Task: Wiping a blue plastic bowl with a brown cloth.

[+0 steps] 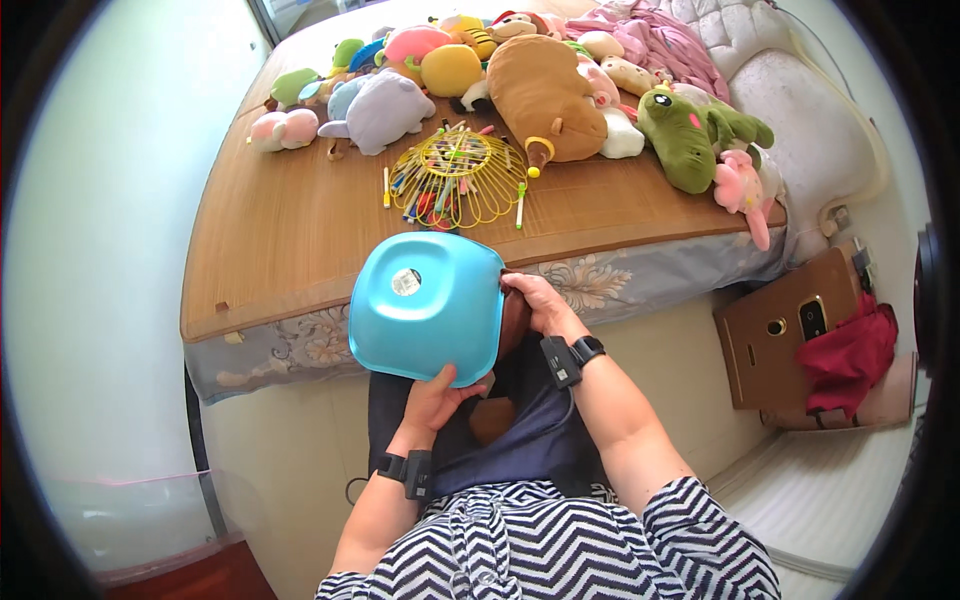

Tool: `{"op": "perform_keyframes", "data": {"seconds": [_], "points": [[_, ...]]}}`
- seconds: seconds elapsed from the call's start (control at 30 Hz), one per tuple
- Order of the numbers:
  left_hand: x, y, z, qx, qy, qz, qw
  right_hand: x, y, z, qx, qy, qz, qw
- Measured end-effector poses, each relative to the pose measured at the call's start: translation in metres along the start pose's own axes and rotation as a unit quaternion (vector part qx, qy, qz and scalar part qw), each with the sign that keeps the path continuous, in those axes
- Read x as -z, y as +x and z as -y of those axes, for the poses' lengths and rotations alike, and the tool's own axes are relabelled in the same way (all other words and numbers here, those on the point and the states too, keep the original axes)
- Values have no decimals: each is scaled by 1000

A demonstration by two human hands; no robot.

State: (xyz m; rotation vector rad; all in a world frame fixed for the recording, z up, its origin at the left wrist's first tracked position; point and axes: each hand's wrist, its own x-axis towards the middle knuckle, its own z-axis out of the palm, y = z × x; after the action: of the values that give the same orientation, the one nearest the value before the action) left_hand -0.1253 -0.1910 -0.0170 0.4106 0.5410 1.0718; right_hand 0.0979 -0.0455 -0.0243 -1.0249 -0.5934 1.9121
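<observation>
A light blue plastic basin [425, 325] is held in front of me, its underside with a round white sticker facing up. My left hand [438, 400] grips its near rim, thumb on the outside. On the basin's right rim is my right hand [540, 300], fingers curled round the edge. Whatever is inside the basin is hidden. Just beyond it, on the brown bed mat [285, 235], a yellow wire basket [460, 180] lies upside down over many coloured marker pens. One pen with a green cap [520, 206] lies to its right, a yellow and white pen [387, 188] to its left.
Plush toys crowd the back of the bed, among them a large brown one [545, 95], a grey one [385, 110] and a green dinosaur [680, 140]. A pink blanket [650, 45] lies behind them. To the right stands a brown cabinet [775, 340] with a red cloth [855, 355].
</observation>
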Motion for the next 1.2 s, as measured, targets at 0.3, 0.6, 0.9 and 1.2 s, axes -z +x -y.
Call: {"op": "perform_keyframes", "data": {"seconds": [0.3, 0.6, 0.9, 1.2], "points": [[2, -2, 1, -75, -156, -69, 982, -14, -49, -26, 35, 166, 43, 985], [-6, -18, 6, 3, -184, -7, 983, -21, -37, -70, 35, 236, -52, 970], [23, -9, 26, 33, -160, -63, 985, -49, -54, -82, -23, 97, -59, 993], [11, 3, 25, 3, -145, -116, 983, -14, -58, -61, 92, -75, -160, 980]]}}
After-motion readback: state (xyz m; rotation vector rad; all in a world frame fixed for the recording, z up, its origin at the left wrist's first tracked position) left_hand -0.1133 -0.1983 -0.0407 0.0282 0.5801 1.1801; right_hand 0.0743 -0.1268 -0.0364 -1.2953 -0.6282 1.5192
